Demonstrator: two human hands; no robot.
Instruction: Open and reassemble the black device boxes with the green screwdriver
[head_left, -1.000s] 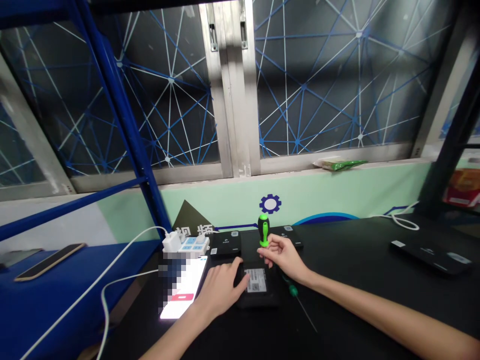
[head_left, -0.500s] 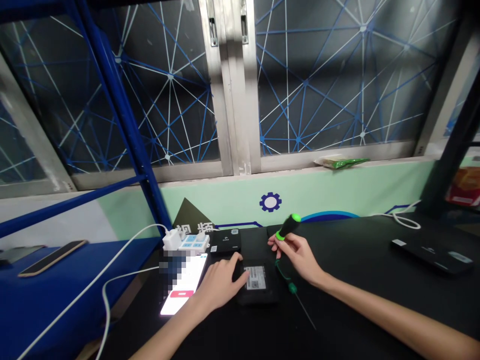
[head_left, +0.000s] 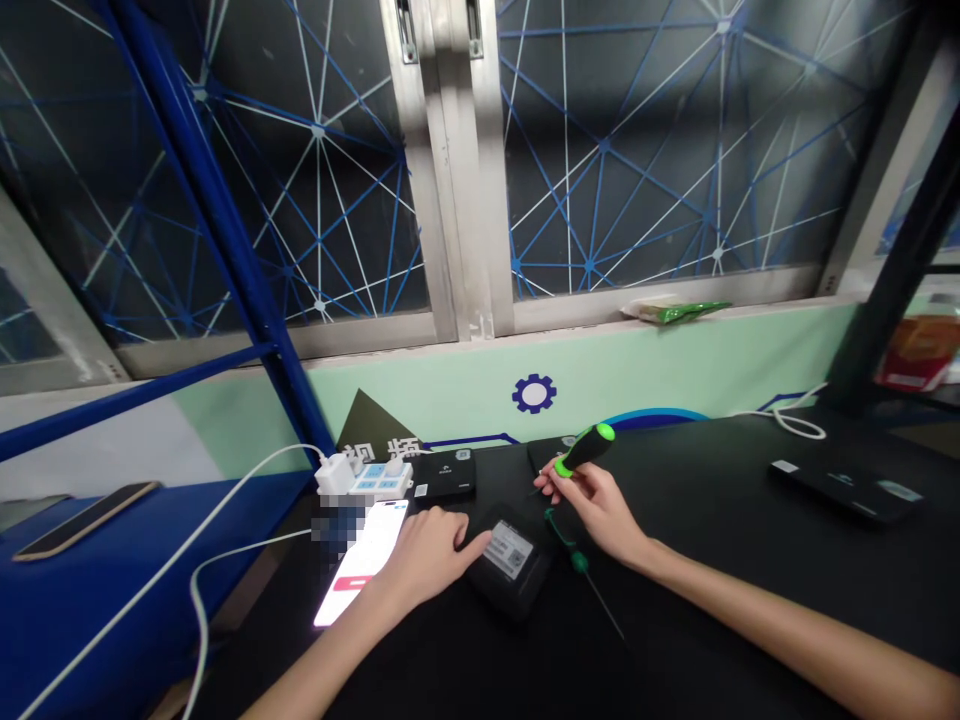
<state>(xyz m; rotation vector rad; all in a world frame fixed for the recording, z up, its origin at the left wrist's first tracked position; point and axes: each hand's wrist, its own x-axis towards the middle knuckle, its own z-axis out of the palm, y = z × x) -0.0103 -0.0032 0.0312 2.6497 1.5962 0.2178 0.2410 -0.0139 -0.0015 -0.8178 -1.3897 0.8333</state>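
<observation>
A black box-shaped device (head_left: pixel 534 582) with a white printed label lies skewed on the black table. My left hand (head_left: pixel 431 555) is at its left side, thumb on the label's edge and the other fingers curled, their tips partly hidden. To the right, my right hand (head_left: pixel 592 500) grips a screwdriver (head_left: pixel 585 450) with a black handle and bright green end, which points up to the right. The screwdriver's tip is too small to make out. Between the device and my right wrist lies a thin tool (head_left: pixel 580 563) with a green handle and a slender metal shaft.
Left of my left hand, a lit phone (head_left: pixel 367 560) lies near a white power strip (head_left: pixel 386 480) with plugs and white cables. Flat black boxes (head_left: pixel 446 474) stand at the back, another (head_left: pixel 844 490) at the right. A blue frame post (head_left: pixel 289 385) rises at the left.
The labelled black device has turned, its near end swinging left. My left index finger has come off its top edge and curled in. The screwdriver leans further right in my right hand.
</observation>
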